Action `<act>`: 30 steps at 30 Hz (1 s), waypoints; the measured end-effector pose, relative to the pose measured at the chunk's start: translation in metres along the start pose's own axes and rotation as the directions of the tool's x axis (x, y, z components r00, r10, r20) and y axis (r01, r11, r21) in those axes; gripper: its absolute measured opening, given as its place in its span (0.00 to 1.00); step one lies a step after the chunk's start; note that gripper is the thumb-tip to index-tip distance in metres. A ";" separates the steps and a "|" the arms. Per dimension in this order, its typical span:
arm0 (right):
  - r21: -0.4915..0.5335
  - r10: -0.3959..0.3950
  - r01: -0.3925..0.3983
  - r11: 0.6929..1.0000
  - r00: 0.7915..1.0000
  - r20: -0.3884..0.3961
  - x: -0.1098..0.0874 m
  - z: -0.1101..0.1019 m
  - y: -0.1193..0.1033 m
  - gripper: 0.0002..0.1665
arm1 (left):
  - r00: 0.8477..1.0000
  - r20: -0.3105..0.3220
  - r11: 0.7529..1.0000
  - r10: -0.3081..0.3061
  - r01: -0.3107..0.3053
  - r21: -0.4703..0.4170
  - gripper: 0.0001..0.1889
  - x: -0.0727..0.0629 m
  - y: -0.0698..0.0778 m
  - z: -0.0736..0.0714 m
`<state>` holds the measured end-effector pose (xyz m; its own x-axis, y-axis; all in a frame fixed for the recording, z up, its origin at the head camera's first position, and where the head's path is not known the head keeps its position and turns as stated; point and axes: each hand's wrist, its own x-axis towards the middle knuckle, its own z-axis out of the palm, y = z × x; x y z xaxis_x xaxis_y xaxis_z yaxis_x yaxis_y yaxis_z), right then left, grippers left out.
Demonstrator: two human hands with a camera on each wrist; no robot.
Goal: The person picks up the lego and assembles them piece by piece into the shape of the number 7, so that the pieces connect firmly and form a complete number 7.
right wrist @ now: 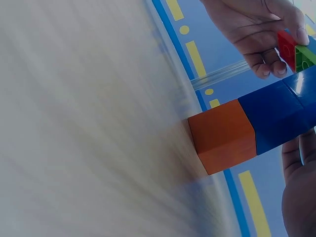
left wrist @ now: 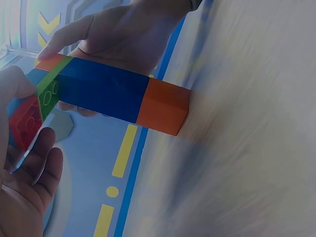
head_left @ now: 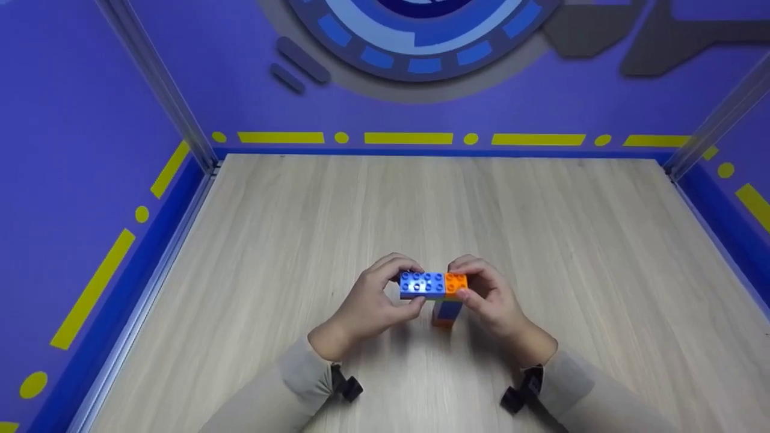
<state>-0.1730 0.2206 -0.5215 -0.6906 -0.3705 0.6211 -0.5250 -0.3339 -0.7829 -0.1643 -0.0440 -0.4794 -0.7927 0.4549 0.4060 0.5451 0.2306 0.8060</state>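
A column of toy building bricks stands upright, with an orange brick point(right wrist: 224, 138) at its foot and blue bricks point(left wrist: 106, 89) above. Across its top runs a green brick point(left wrist: 52, 91), and a red brick point(left wrist: 25, 123) hangs out beside it on the left. A blue studded brick point(head_left: 421, 285) and a small orange brick point(head_left: 456, 283) form the top layer, side by side. My left hand point(head_left: 368, 300) pinches the blue studded brick between thumb and fingers. From the other side, my right hand point(head_left: 498, 294) grips the small orange brick. The column's foot seems to meet the tabletop.
The pale wood-grain table point(head_left: 289, 240) spreads around the hands. Blue-purple panels point(head_left: 198, 72) with yellow markings wall its back and both sides, joined by metal corner posts point(head_left: 159, 78). A black wrist camera point(head_left: 349, 386) sits at the left cuff, another camera point(head_left: 514, 398) at the right.
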 end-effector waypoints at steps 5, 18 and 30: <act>0.053 0.029 -0.029 0.998 1.000 -0.003 0.000 0.001 -0.001 0.24 | 1.000 0.005 1.000 0.021 -0.021 0.010 0.20 0.000 0.001 0.000; 0.004 0.023 -0.023 1.000 0.999 0.023 0.001 0.003 0.003 0.27 | 0.962 0.067 0.935 0.264 -0.273 0.226 0.23 -0.005 -0.004 -0.024; -0.207 0.162 -0.154 0.966 0.987 0.020 0.003 -0.009 -0.024 0.21 | 0.914 0.042 0.843 0.404 -0.389 0.372 0.21 -0.010 -0.001 -0.032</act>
<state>-0.1671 0.2355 -0.5007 -0.7565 -0.4369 0.4867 -0.5035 -0.0858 -0.8597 -0.1659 -0.0765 -0.4704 -0.4931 0.5449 0.6782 0.8694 0.3376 0.3608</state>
